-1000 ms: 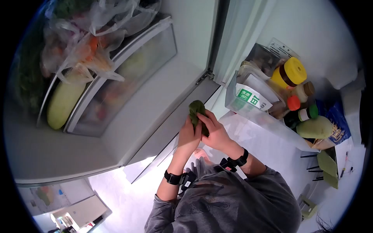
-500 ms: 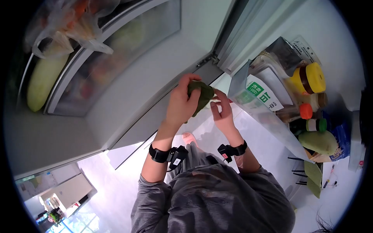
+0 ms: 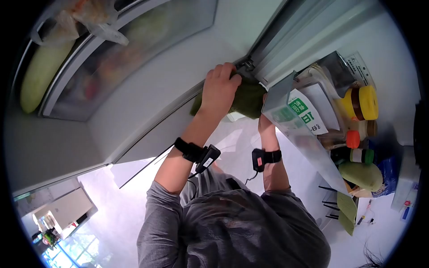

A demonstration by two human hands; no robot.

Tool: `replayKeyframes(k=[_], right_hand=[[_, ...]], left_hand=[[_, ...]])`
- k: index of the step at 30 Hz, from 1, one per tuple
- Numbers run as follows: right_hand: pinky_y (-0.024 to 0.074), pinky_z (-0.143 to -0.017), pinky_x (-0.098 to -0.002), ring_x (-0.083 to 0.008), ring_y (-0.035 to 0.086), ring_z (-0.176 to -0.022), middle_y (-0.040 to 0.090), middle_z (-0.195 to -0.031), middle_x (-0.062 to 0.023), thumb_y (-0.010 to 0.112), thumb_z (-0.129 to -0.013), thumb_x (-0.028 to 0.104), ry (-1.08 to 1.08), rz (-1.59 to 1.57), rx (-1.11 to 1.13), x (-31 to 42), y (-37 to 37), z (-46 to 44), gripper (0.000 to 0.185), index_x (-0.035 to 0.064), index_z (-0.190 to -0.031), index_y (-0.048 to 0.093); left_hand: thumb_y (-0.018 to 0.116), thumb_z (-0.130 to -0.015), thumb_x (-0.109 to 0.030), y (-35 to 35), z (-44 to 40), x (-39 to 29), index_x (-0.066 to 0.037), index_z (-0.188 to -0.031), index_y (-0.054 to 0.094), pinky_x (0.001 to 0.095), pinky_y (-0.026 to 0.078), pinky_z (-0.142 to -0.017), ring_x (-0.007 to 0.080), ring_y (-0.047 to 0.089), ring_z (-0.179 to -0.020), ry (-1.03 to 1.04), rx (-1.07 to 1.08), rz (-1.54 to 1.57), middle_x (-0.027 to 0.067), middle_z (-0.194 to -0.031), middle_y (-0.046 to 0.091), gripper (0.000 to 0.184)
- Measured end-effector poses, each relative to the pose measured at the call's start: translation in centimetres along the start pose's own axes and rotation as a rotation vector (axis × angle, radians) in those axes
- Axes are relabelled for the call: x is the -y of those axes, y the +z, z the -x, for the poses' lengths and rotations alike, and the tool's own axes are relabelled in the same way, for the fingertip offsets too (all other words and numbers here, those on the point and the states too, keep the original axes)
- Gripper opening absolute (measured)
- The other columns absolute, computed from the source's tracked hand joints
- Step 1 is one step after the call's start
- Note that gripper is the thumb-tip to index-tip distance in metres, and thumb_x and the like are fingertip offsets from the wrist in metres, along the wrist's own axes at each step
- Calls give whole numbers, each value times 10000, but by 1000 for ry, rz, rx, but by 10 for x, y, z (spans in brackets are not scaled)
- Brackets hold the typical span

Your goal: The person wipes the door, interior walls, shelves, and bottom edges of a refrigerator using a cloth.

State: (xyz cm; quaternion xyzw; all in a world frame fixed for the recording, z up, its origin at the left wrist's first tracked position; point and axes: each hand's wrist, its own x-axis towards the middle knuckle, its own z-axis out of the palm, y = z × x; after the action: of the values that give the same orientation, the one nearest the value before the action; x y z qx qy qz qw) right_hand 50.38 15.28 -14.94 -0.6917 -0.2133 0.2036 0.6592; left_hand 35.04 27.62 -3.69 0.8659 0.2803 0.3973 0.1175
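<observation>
A dark green cloth (image 3: 248, 101) hangs spread out at the hinge corner of an open fridge, below the hinge (image 3: 246, 64). My left hand (image 3: 220, 89) is closed on it, fingers curled at the fridge's lower front edge, and part of the cloth shows on both sides of the wrist. My right hand (image 3: 265, 121) is at the cloth's right end, behind the clear door bin (image 3: 279, 105). The bin hides its fingers, so I cannot make out its grip.
In the door bin stand a yellow-lidded jar (image 3: 367, 102), a red-capped bottle (image 3: 352, 139), a green-capped bottle (image 3: 367, 156) and a pale green vegetable (image 3: 362, 175). A frosted drawer (image 3: 129, 62) and a long pale gourd (image 3: 44, 73) are inside the fridge at left.
The bunched cloth is now spread wider. My left hand has moved up to the fridge edge by the hinge; my right hand has moved up and right, behind the door bin.
</observation>
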Motion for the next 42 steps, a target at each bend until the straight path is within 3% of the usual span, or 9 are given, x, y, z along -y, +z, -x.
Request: replayKeyframes(k=[5, 11, 21, 26, 28, 31, 39, 41, 42], right_hand=[[441, -872, -280, -133, 529, -984, 555, -1069, -25, 568, -944, 133, -83, 112, -33, -11, -18, -15, 250, 53, -1175, 518], [446, -850, -282, -135, 532, -946, 556, -1057, -35, 567, -934, 121, -120, 171, -61, -21, -23, -21, 260, 49, -1179, 519], [456, -813, -286, -138, 538, -883, 558, -1037, -51, 566, -918, 100, -183, 287, -58, -29, -32, -17, 277, 43, -1186, 521], [461, -794, -287, -140, 541, -851, 559, -1027, -59, 566, -911, 89, -516, 568, -44, -39, -10, -8, 287, 40, -1190, 523], [463, -787, -288, -141, 542, -838, 559, -1024, -63, 566, -907, 85, -546, 475, 87, -12, 14, 18, 291, 39, -1191, 523], [470, -692, -296, -196, 542, -725, 557, -905, -114, 518, -871, 10, -535, 458, 217, 22, 33, 42, 483, 23, -1348, 440], [493, -666, -427, -393, 629, -787, 632, -853, -227, 507, -883, 37, -445, 719, 268, 53, 42, 22, 617, 110, -1451, 278], [494, -668, -448, -425, 626, -792, 636, -842, -243, 505, -889, 45, -378, 742, 298, 63, 44, 24, 617, 119, -1452, 263], [501, -676, -419, -381, 637, -813, 641, -886, -226, 496, -896, 47, -290, 762, 339, 68, 44, 24, 585, 106, -1440, 288]], left_hand=[[593, -756, -146, 24, 12, 6, -117, -926, 697, 324, 407, -824, 217, 493, -999, 216, 121, -330, 58, -1042, 532, 202], [566, -807, -165, 40, 7, -7, -182, -1100, 689, 328, 399, -821, 221, 496, -1010, 172, 265, -322, 76, -1082, 538, 318], [560, -803, -177, 29, 10, -4, -139, -972, 683, 341, 387, -815, 236, 504, -938, -40, 312, -387, 74, -931, 536, 213], [564, -795, -168, 30, 5, -8, -107, -1008, 667, 338, 391, -777, 229, 517, -894, -21, 289, -430, 72, -892, 538, 244], [565, -794, -168, 30, 9, -7, -103, -1014, 665, 336, 390, -770, 226, 516, -891, -25, 285, -425, 72, -891, 539, 250], [566, -794, -170, 29, 14, -6, -100, -1023, 664, 334, 390, -759, 222, 515, -887, -43, 276, -411, 71, -890, 539, 259], [600, -755, -162, 24, 8, -7, -87, -1048, 640, 353, 405, -784, 226, 512, -931, -65, 336, -383, 80, -962, 536, 305], [610, -741, -161, 20, 7, -7, -63, -1050, 613, 364, 412, -852, 234, 507, -1014, 155, 8, -275, 87, -1048, 537, 324], [610, -741, -161, 22, 9, -7, -63, -1050, 613, 364, 412, -852, 234, 507, -1014, 155, 9, -270, 87, -1048, 537, 324]])
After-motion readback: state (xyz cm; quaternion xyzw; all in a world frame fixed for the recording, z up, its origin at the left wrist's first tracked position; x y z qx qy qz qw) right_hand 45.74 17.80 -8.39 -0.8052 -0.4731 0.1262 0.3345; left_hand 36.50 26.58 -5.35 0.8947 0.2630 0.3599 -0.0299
